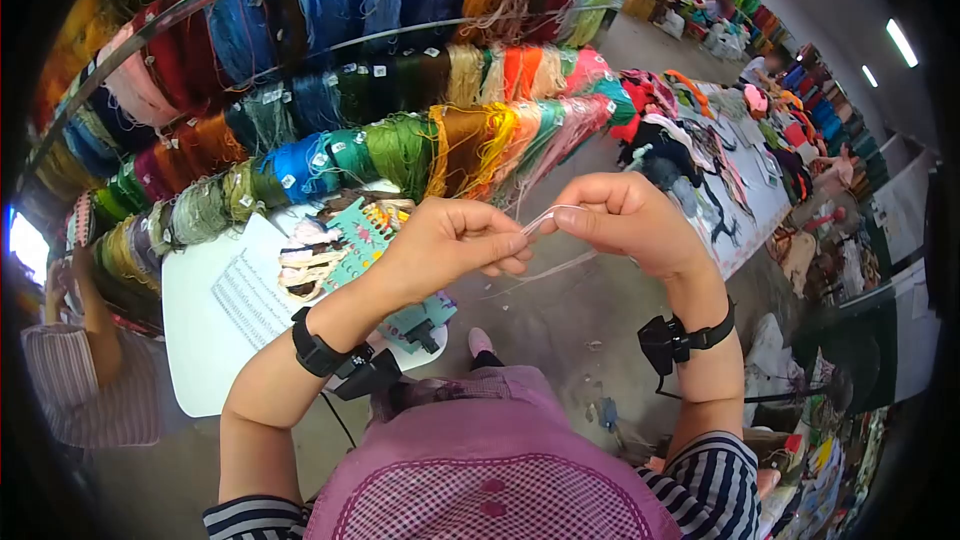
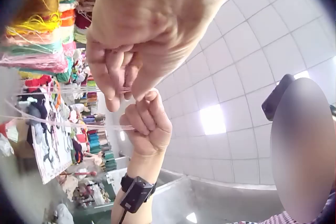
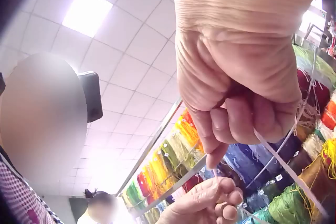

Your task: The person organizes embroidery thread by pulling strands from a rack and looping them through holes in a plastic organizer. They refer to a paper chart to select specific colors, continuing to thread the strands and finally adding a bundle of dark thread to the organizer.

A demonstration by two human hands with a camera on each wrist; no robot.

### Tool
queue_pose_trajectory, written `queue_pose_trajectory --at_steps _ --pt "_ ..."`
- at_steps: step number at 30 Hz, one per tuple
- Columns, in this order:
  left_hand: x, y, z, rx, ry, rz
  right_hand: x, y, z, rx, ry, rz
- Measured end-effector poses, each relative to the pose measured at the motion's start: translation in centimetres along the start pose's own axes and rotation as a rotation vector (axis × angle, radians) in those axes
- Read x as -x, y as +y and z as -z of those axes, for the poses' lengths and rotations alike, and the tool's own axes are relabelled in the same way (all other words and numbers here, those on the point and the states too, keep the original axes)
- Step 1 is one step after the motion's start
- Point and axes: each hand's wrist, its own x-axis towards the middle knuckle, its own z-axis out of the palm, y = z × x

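Observation:
Both hands are raised close together in front of the chest, with fine pale pink thread running between their fingertips. My left hand pinches one part of it between thumb and fingers. The right hand has its fingers curled and grips the same thread with thumb and forefinger. Loose lengths of the thread trail away from the fingers in the left wrist view. From the right wrist, a flat pale strand comes out of the curled fingers of the right hand, with the left hand just below.
Rails of coloured thread hanks stand ahead and to the left. A white table at the left bears a printed sheet and a green card with thread samples. Another table with yarn bundles stands at the right. A person in stripes is at the far left.

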Motion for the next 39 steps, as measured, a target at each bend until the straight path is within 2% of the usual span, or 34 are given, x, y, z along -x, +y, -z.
queue_pose_trajectory --at_steps 9,12,14,15,17,18,19,21,23,26,30,31,33,37,39 --pt "0.2 0.6 1.3 0.098 0.144 0.098 -2.5 0.9 1.9 -0.042 -0.123 -0.004" --pt "-0.2 -1.8 4.1 -0.148 0.358 0.082 -1.6 0.6 3.2 -0.03 -0.046 0.004" --pt "-0.2 -4.8 7.3 -0.24 0.415 0.111 -0.1 0.2 5.0 -0.077 0.18 0.105" --pt "-0.1 -5.9 8.7 -0.334 0.471 0.135 1.1 -0.3 6.4 -0.027 0.193 0.103" --pt "0.0 -6.7 10.4 -0.419 0.471 0.186 3.3 0.0 9.0 -0.007 0.24 0.183" --pt "0.0 -7.2 11.0 -0.506 0.476 0.233 4.7 -0.3 9.3 -0.073 0.339 0.187" --pt "-0.1 -8.0 11.7 -0.501 0.468 0.231 5.8 0.1 10.5 -0.11 0.425 0.224" --pt "-1.0 -8.8 12.2 -0.434 0.488 0.194 8.6 0.3 12.6 0.003 0.497 0.251" --pt "-2.5 -8.7 11.0 -0.466 0.457 0.184 10.7 0.4 13.1 -0.029 0.506 0.27" --pt "-5.4 -5.5 5.8 -0.321 0.224 -0.044 10.5 -0.9 9.9 0.053 0.5 0.095" --pt "-7.9 0.3 -1.1 -0.038 -0.013 -0.194 8.2 -1.5 7.1 0.026 0.38 0.035" --pt "-8.1 1.7 -2.4 -0.038 -0.013 -0.196 7.7 -1.4 6.7 0.04 0.326 0.011" --pt "-8.3 3.7 -4.1 -0.12 -0.191 -0.148 6.7 -1.1 6.3 0.055 0.273 -0.012" --pt "-8.9 3.1 -4.7 -0.154 -0.2 -0.185 5.6 -0.7 6.2 0.087 0.227 0.0" --pt "-8.5 3.2 -3.8 -0.174 -0.109 -0.083 5.8 -0.6 6.4 0.07 0.217 0.01"
